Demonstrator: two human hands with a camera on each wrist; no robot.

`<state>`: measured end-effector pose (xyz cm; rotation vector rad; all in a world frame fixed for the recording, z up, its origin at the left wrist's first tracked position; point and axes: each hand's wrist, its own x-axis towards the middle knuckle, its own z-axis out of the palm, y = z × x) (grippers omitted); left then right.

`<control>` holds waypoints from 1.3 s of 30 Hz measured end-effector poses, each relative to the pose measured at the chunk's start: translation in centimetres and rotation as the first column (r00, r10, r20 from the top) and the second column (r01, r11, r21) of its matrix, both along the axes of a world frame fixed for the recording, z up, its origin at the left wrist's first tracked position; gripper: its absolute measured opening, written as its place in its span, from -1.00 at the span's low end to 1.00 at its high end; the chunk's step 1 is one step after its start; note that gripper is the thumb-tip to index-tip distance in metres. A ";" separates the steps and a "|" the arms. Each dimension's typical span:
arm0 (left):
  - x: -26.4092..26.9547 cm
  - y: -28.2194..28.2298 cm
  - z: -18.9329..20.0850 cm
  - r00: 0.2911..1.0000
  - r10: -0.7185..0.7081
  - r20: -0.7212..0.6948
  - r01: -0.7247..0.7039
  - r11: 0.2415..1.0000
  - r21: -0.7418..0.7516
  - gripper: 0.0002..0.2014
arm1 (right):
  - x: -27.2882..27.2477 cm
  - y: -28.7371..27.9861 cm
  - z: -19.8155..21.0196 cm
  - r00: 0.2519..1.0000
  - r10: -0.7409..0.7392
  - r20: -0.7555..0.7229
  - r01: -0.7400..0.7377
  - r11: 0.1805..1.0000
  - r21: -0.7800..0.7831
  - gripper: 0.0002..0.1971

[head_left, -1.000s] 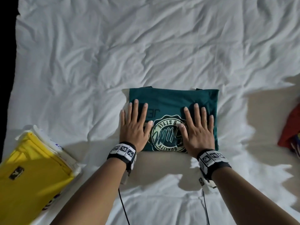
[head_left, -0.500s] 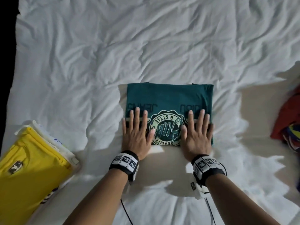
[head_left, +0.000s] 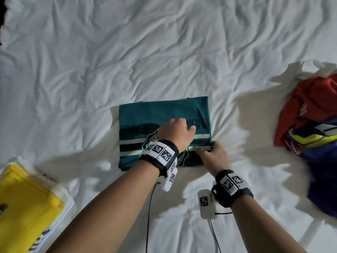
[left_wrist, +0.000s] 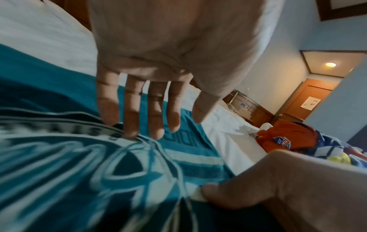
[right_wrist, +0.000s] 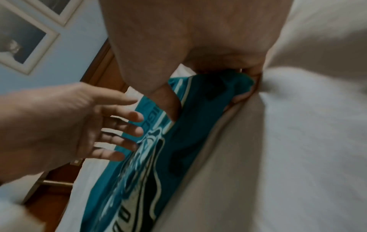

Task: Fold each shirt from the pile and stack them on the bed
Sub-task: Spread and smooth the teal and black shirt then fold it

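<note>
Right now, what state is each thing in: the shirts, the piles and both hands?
teal shirt: folded, flat on the bed, not yet stacked.
yellow shirt: folded, on top of the stack at the left.
unfolded pile: crumpled, red and blue garments at the right.
left hand: fingers straight, tips touching the teal shirt.
right hand: pinching the teal shirt's right edge, thumb on top.
bed: white sheet, wrinkled.

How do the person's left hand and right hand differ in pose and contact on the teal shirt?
The left hand is flat with straight, spread fingers, fingertips on the teal shirt near its printed logo; the right hand curls, pinching the shirt's right edge between thumb and fingers. The left sits mid-shirt, the right at the near right edge. Both touch the same folded shirt on the white bed sheet.
</note>
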<state>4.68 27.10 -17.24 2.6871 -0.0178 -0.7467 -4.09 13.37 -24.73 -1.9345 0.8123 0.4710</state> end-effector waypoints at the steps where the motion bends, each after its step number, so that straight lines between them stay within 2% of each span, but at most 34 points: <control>1: 0.7 -1.2 0.1 0.999 -0.008 -0.051 0.009 1.000 0.025 -0.55 | 0.1 -0.3 -0.1 1.000 0.009 -0.002 -0.009 0.998 0.055 -0.65; 3: 1.8 -3.2 0.1 0.992 -0.012 -0.129 0.020 0.998 0.062 -0.41 | -0.1 -0.5 0.3 0.998 0.036 0.044 -0.042 0.991 0.129 -0.75; 7: 3.6 -5.6 -0.1 0.972 0.005 -0.237 0.016 0.996 0.088 -0.06 | -0.7 -0.6 1.6 0.970 0.108 0.220 -0.132 0.986 0.101 -0.85; 8: 3.8 -5.9 -0.2 0.967 0.002 -0.253 0.025 0.994 0.106 -0.02 | -0.8 -0.5 1.7 0.964 0.103 0.244 -0.134 0.985 0.112 -0.88; 9: 3.9 -6.2 -0.3 0.966 -0.008 -0.260 0.043 0.991 0.128 -0.08 | -0.8 -0.5 1.7 0.960 0.091 0.265 -0.127 0.985 0.121 -0.90; 12: 4.0 -6.6 -0.3 0.973 -0.053 -0.224 0.093 0.981 0.172 -0.67 | -0.7 -0.3 2.1 0.954 0.052 0.295 -0.105 0.980 0.168 -0.77; 13: 3.9 -6.6 -0.2 0.976 -0.052 -0.212 0.090 0.980 0.178 -0.75 | -0.5 -0.1 2.3 0.953 0.037 0.302 -0.096 0.978 0.186 -0.76; 17: 4.2 -6.0 0.3 0.981 -0.011 -0.194 0.032 0.994 0.107 -0.82 | -0.3 0.0 3.3 0.939 -0.014 0.345 -0.055 0.980 0.191 -0.85; 20: 4.9 -5.6 1.0 0.981 0.050 -0.190 -0.053 0.999 -0.011 -0.84 | -0.4 0.1 4.9 0.909 -0.144 0.390 0.070 0.978 0.199 -0.80; 23: 5.7 -6.1 3.1 0.977 0.112 -0.180 -0.149 0.968 -0.204 -0.84 | -0.4 -0.2 7.6 0.792 -0.320 0.520 0.243 0.947 0.212 -0.73; 26: 6.2 -7.2 6.2 0.971 0.151 -0.185 -0.217 0.877 -0.428 -0.80 | -0.1 -1.0 10.7 0.666 -0.389 0.636 0.314 0.920 0.235 -0.62; 28: 6.5 -7.5 8.5 0.964 0.185 -0.192 -0.261 0.799 -0.542 -0.68 | 0.3 -1.4 12.8 0.607 -0.346 0.715 0.299 0.933 0.199 -0.59; 30: 6.9 -7.0 10.5 0.954 0.207 -0.217 -0.300 0.707 -0.641 -0.62 | 1.0 -1.5 15.3 0.549 -0.236 0.802 0.267 0.958 0.099 -0.59; 33: 7.2 -4.3 13.8 0.940 0.194 -0.282 -0.342 0.552 -0.760 -0.78 | 2.2 0.0 18.8 0.461 -0.025 0.887 0.232 0.968 -0.093 -0.59; 34: 7.4 -2.8 14.5 0.933 0.186 -0.309 -0.360 0.501 -0.787 -0.77 | 2.5 1.0 19.6 0.440 0.050 0.897 0.202 0.967 -0.153 -0.59; 36: 7.4 0.8 15.5 0.917 0.164 -0.363 -0.398 0.419 -0.816 -0.73 | 2.7 3.5 20.9 0.426 0.207 0.881 0.128 0.950 -0.286 -0.58; 39: 6.8 7.6 14.5 0.869 0.190 -0.457 -0.495 0.337 -0.801 -0.69 | 2.8 8.3 20.6 0.403 0.433 0.806 0.026 0.875 -0.483 -0.60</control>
